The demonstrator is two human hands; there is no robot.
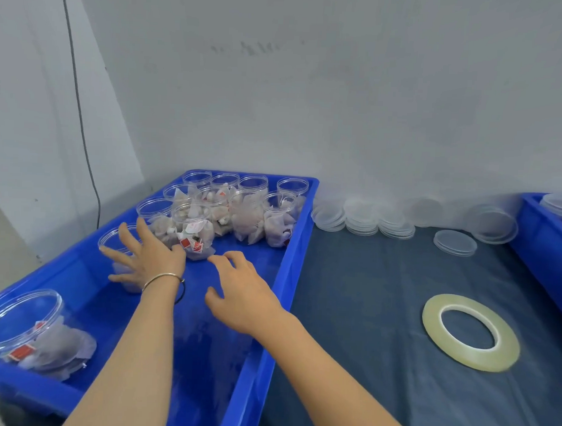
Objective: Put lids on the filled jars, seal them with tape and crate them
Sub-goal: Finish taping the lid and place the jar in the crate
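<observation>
Head: jar (125,264) behind left hand (146,256) (blurred)

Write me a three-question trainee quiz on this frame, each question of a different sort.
1. True or false: the jars in the blue crate already have lids on.
2. Where does the tape roll lie? A) inside the crate B) flat on the dark table cover C) in the right hand
3. Which hand wears a bangle?

Key
1. False: their mouths are open; the clear lids sit stacked by the wall.
2. B
3. The left hand, spread over a jar at the crate's left side.
</observation>
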